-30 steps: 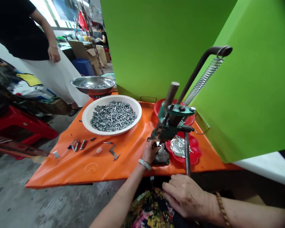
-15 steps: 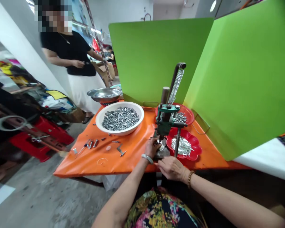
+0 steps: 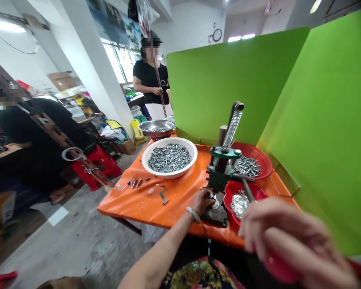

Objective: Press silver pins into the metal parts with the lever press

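At the far left, a person in dark clothing (image 3: 48, 136) sits with their back partly turned, near a red stool (image 3: 106, 162), and a white pillar (image 3: 88, 60) slants behind. Next comes the counter (image 3: 117, 206), covered in orange sheeting, with a few small metal parts (image 3: 134, 183) lying loose toward its left corner. Beyond it stands another person in a black top (image 3: 150, 76). A shiny metal bowl (image 3: 147, 127) holding some small pieces sits at the back edge, and a thin bent bracket (image 3: 163, 196) lies nearer the front. A white basin (image 3: 170, 175), heaped with short grey metal pieces, stands just in front of the metal bowl. The left hand (image 3: 202, 200), a pale bangle (image 3: 193, 214) at its wrist, rests at the base of a green hand press (image 3: 219, 176); its fingers are bent over a small bright piece (image 3: 213, 196) there, though whether they pinch it cannot be told. A spring (image 3: 233, 128) rises at the top of the press. To its right, a scalloped red bowl (image 3: 228, 198) holds slim silvery pieces, and a round red dish (image 3: 266, 165) behind holds more metal parts. The press's lever (image 3: 248, 190) runs to the blurred right hand (image 3: 285, 233), whose fingers curl around it above a pinkish-red knob (image 3: 281, 269). A green panel (image 3: 333, 140) closes the right side.
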Available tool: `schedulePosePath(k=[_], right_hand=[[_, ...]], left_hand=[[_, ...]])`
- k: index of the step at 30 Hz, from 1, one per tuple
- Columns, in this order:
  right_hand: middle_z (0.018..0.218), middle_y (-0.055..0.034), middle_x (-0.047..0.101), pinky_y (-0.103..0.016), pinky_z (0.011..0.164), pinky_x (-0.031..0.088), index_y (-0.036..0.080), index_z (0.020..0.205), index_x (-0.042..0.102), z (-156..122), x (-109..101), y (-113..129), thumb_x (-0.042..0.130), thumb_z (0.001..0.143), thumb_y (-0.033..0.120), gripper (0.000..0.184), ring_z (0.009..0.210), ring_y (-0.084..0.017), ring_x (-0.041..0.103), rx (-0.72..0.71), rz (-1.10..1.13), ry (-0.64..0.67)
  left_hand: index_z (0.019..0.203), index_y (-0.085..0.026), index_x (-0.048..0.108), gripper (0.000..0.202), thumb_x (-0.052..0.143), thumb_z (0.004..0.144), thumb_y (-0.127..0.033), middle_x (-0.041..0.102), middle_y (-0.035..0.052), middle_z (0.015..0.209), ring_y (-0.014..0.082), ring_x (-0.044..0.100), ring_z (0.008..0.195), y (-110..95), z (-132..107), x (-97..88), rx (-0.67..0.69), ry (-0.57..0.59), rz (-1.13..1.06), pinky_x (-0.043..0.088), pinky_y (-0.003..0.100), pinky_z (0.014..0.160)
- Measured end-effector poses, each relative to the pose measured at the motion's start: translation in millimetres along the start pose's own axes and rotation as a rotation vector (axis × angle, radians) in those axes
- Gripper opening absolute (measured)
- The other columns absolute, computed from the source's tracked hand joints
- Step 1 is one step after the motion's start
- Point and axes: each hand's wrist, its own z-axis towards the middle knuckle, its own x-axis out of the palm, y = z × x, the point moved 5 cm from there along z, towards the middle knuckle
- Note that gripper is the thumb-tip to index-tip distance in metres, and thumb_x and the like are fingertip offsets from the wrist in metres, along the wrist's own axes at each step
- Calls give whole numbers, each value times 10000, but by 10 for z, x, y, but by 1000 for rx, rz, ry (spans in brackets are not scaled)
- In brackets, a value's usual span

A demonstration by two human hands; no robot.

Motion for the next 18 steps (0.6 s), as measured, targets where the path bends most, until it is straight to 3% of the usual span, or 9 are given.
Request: schedulePosePath(k=[3,5,8,11,14,18], right_hand=[[774,-36,551,-302,643,466,312,951,544,428,-475,319,452,795,267,187,734,-178,530,-175,7,-349],[957,-27,518,-295,765,446,307,916,538,788,-730,340,440,798,243,166,840,-151,502,-256,14,-478],[1129,-19,472,-285,811,409,273,968,495,1340,-1010,78,477,798,301,173,978,-151,470,-217,75,-506],[1165,-32,471,-257,734,403,234,994,490,1658,-1198,-238,548,752,325,265,1008,-173,477,-164,101,-565],[1192,-64,461,-251,660,408,240,1074,457,1647,-1259,-431,546,756,374,356,949,-183,514,-142,82,-612],[1170,-99,464,-312,656,453,251,1121,431,1229,-1259,-832,499,798,388,358,895,-203,544,-59,69,-618]], left_hand=[[855,-170,583,280,663,590,-214,555,-18,736,60,438,632,-3,-5,0,-8,5,-12,359,187,611],[856,-171,584,280,660,590,-216,553,-19,735,60,436,633,-2,-3,2,-8,19,-7,355,184,608],[859,-173,586,277,653,595,-221,553,-14,746,67,441,654,0,10,5,0,40,11,353,190,617],[879,-179,587,290,650,599,-220,560,-3,786,78,457,687,22,25,7,-14,53,13,363,204,648],[900,-177,584,313,654,599,-221,565,14,825,91,470,715,46,30,16,-13,79,0,374,216,667],[905,-181,572,303,629,608,-166,572,23,881,108,485,782,55,29,10,43,79,-35,381,233,717]])
